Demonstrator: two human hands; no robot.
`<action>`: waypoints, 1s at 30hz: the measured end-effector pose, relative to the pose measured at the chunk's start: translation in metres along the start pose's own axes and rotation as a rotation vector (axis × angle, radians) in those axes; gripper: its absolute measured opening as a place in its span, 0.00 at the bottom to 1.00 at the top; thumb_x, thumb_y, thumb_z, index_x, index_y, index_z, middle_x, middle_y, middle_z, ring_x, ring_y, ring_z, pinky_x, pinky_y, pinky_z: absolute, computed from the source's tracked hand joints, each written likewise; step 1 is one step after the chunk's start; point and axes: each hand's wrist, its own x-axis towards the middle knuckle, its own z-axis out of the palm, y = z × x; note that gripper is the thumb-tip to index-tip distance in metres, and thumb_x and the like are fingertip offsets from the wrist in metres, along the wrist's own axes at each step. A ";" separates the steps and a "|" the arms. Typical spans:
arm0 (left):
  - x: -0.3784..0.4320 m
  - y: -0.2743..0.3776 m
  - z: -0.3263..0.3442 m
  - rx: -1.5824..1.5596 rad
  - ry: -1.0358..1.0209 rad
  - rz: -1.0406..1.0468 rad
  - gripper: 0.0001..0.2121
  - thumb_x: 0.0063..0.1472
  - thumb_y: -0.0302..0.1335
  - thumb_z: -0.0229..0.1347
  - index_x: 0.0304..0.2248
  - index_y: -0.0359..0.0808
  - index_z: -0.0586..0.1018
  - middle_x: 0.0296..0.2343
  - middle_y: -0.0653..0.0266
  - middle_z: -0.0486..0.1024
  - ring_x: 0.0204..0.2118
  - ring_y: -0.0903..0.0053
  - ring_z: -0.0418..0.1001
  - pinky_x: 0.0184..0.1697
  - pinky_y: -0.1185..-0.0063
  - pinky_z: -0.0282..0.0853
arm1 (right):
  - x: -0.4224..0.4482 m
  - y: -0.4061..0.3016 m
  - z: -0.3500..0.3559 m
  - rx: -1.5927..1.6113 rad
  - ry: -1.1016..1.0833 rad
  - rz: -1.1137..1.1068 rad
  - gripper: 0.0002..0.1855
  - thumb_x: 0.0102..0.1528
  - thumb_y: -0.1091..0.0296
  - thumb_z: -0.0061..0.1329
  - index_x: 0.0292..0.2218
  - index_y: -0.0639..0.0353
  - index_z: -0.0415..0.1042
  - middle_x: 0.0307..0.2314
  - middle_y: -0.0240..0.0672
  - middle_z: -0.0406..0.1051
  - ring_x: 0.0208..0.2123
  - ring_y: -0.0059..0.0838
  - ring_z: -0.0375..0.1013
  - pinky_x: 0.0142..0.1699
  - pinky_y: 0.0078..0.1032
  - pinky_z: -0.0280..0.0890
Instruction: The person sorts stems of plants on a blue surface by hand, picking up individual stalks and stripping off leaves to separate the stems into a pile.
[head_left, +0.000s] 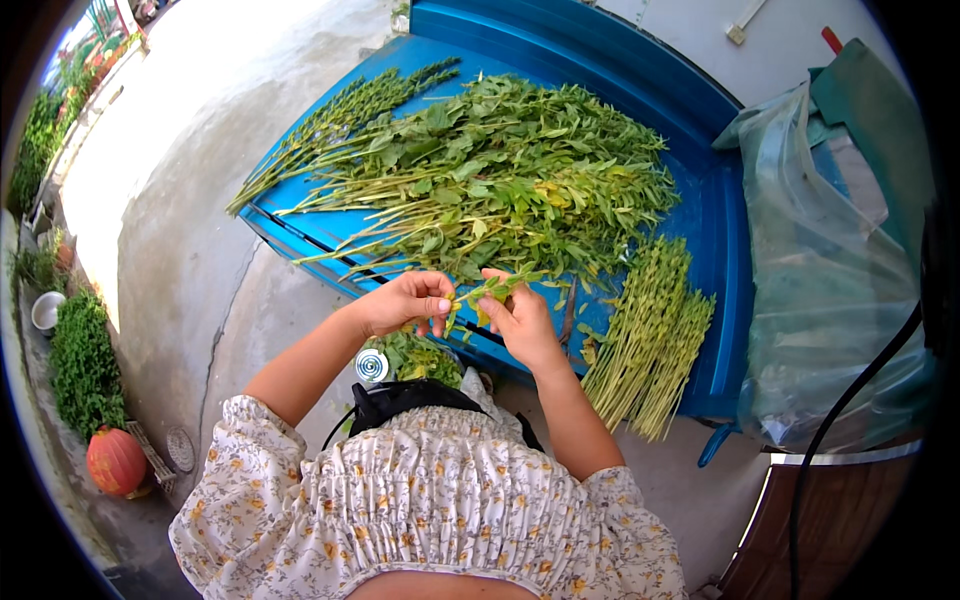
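Just off the near edge of a blue metal cart bed (720, 300), both hands hold a short green plant stem (487, 289) with pods and yellowing leaves. My left hand (412, 304) pinches the stem's left end between thumb and fingertips. Closed around its leafier right part is my right hand (519, 319). Beyond the hands lies a large heap of leafy cut stalks (480, 165), butt ends pointing left. Stalks stripped of most leaves (652, 337) lie in a bundle to the right. A rusty metal tool (569, 311), possibly scissors, rests on the bed beside my right hand.
Another bundle of podded stalks (345, 127) lies at the bed's far left. Loose leaves (420, 358) are heaped below the bed edge, near a spiral-patterned disc (371, 365). Plastic sheeting (825, 300) hangs at right. A red lantern (116, 461) stands on the floor at left.
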 end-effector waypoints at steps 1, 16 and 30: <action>0.001 -0.001 0.002 0.029 0.032 0.008 0.06 0.56 0.29 0.51 0.31 0.37 0.69 0.21 0.69 0.71 0.22 0.82 0.71 0.20 0.87 0.63 | 0.000 0.003 0.001 -0.101 0.026 -0.070 0.16 0.51 0.70 0.46 0.41 0.65 0.63 0.23 0.38 0.69 0.23 0.30 0.69 0.28 0.24 0.63; 0.007 -0.003 0.009 -0.110 0.006 -0.003 0.07 0.57 0.32 0.49 0.28 0.38 0.70 0.18 0.69 0.68 0.19 0.80 0.68 0.20 0.84 0.59 | -0.015 0.021 0.024 -0.320 -0.150 -0.097 0.10 0.52 0.64 0.42 0.29 0.63 0.64 0.20 0.47 0.67 0.25 0.48 0.67 0.28 0.39 0.59; 0.005 -0.002 0.005 -0.108 0.014 -0.035 0.08 0.57 0.33 0.49 0.27 0.36 0.69 0.16 0.68 0.67 0.18 0.78 0.67 0.19 0.83 0.59 | -0.011 -0.022 -0.009 -0.151 0.460 -0.260 0.06 0.47 0.73 0.50 0.27 0.66 0.68 0.21 0.34 0.67 0.13 0.19 0.60 0.19 0.18 0.55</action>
